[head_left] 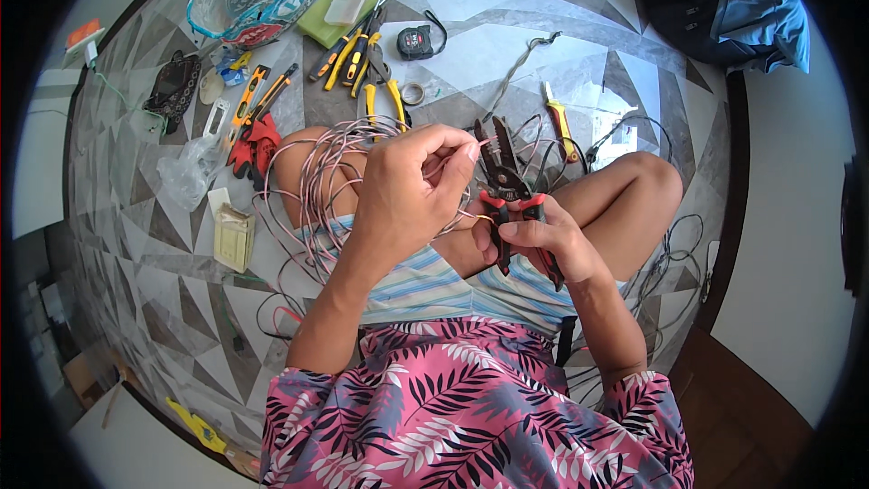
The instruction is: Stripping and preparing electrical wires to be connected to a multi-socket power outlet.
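My left hand point(412, 186) is closed, thumb and forefinger pinching a thin pinkish wire point(487, 141) whose end reaches the jaws of a wire stripper. My right hand point(557, 240) grips this wire stripper point(507, 183) by its red and black handles, with the jaws pointing away from me and spread apart. Whether the wire lies between the jaws or across one of them, I cannot tell. A loose coil of pink and dark wire point(312, 172) rests over my left leg, partly hidden behind my left hand and forearm.
Yellow-black pliers point(385, 95), a tape measure point(416, 42) and a yellow-handled knife point(559, 122) lie ahead on the tiled floor. Red-black gloves point(256, 147), a utility knife point(249, 95) and a switch plate point(233, 240) are leftward. Loose cables point(670, 263) lie right; a backpack point(697, 0) is far right.
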Demonstrator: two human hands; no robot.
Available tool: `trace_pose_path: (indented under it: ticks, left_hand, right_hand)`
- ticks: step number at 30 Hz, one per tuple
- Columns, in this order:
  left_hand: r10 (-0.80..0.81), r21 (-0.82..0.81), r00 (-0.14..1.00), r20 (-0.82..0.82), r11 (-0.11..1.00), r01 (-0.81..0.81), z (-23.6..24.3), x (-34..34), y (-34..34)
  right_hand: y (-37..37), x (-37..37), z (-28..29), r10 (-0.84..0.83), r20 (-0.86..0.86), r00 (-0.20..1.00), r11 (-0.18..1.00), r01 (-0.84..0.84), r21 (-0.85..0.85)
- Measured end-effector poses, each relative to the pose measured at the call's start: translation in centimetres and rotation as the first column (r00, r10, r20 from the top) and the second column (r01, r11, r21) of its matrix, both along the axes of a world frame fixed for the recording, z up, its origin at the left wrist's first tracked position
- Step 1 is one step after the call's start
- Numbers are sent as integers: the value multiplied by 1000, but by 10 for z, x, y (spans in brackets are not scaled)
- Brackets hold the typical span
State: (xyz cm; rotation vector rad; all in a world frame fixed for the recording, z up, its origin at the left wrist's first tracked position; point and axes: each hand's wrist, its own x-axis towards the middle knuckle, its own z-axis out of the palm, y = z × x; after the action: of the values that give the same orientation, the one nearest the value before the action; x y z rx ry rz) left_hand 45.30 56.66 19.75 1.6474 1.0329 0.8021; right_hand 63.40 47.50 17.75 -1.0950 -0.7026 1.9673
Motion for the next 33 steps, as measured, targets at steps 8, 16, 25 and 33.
trace_pose_path:
  ticks: [8, 16, 25, 33]
  left_hand:
    - [10, -30, 1000, 12, 999, -10, -3, 1, 0]
    - [12, -2, 1000, -3, 1000, -12, -4, 1, 0]
    - [13, -6, 1000, -3, 1000, -13, -1, 2, 1]
    - [-7, 25, 990, -141, 1000, 11, 2, 2, 0]
  right_hand:
    - [0, -1, 2, 4, 140, 990, 999, -9, 36]
    - [2, -2, 4, 14, 351, 936, 994, -53, 100]
    - [4, -6, 11, -13, 434, 901, 988, -55, 143]
    - [5, -6, 9, -72, 571, 818, 975, -62, 212]
